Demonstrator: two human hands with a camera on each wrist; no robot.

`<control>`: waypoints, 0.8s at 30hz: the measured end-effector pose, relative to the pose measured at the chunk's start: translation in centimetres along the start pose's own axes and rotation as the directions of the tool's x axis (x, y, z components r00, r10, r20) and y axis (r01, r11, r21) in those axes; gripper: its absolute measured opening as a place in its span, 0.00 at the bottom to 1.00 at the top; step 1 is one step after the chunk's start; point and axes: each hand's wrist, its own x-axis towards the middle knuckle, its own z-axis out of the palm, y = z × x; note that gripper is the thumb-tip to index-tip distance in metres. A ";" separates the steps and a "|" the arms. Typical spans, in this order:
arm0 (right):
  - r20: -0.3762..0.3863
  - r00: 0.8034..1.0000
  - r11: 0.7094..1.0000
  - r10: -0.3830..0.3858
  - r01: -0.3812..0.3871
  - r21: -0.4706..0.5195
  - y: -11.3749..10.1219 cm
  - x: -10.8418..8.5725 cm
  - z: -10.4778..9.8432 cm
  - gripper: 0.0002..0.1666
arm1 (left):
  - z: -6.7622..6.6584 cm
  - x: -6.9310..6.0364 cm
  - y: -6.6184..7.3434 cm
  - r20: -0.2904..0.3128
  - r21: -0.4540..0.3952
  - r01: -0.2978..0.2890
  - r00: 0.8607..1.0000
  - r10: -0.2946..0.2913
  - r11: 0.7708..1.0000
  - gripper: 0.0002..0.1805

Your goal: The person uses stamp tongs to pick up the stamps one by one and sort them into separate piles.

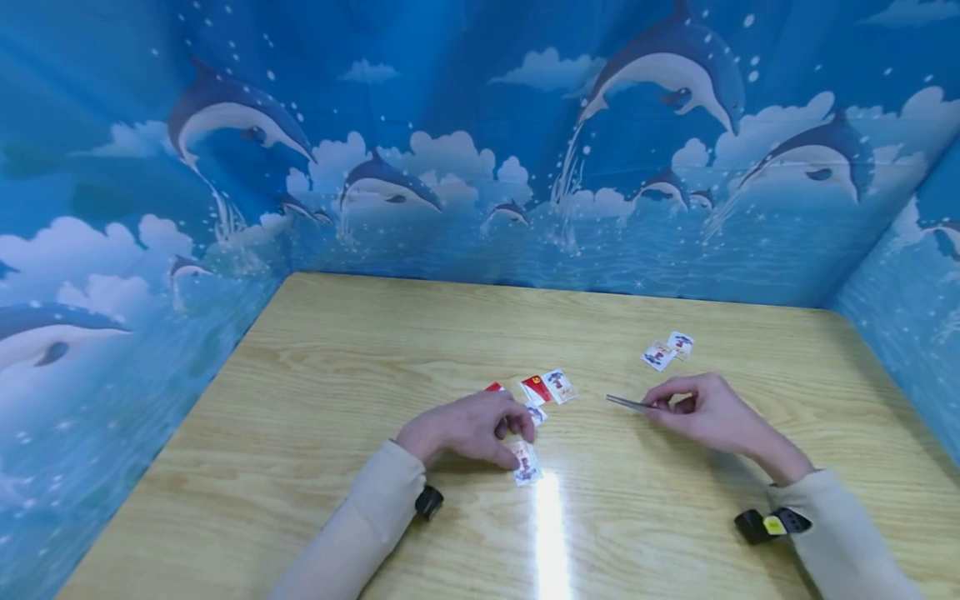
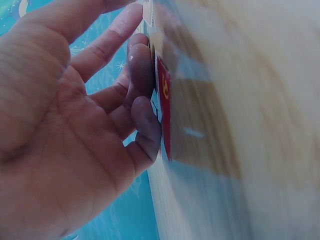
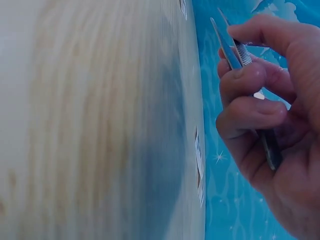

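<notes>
Over the table (image 1: 360, 333) the person's left hand (image 1: 472, 427) arches low, fingers loosely bent and a little spread, its thumb at the edge of a small printed card (image 1: 528, 465); I can't tell from here whether it presses down. Just beyond those fingers, a red card (image 1: 536, 389) and a white card (image 1: 559, 387) lie side by side. Across from it, the right hand (image 1: 705, 410) pinches metal tweezers (image 1: 626, 403) between thumb and fingers, the tips slightly apart and pointing leftward. Farther back, near that hand, sits a cluster of overlapping cards (image 1: 658, 357)
</notes>
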 end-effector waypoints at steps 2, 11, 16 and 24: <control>0.008 1.000 1.000 -0.020 0.020 0.005 -0.2 0.0 0.2 0.06 | 0.0 0.0 0.0 -0.001 -0.010 -0.003 1.000 0.003 1.000 0.13; 0.057 0.998 0.999 -0.038 0.039 -0.006 -1.0 0.0 1.2 0.06 | 0.0 0.2 -0.1 0.000 0.011 0.002 1.000 -0.002 1.000 0.15; 0.091 0.990 0.994 -0.107 0.107 0.000 -1.4 0.0 2.1 0.06 | 0.0 0.2 -0.1 0.002 0.016 0.013 1.000 -0.013 1.000 0.14; 0.150 0.976 0.987 -0.160 0.160 0.011 -2.2 0.1 3.3 0.06 | 0.0 0.2 -0.2 0.000 0.008 -0.001 1.000 0.001 1.000 0.14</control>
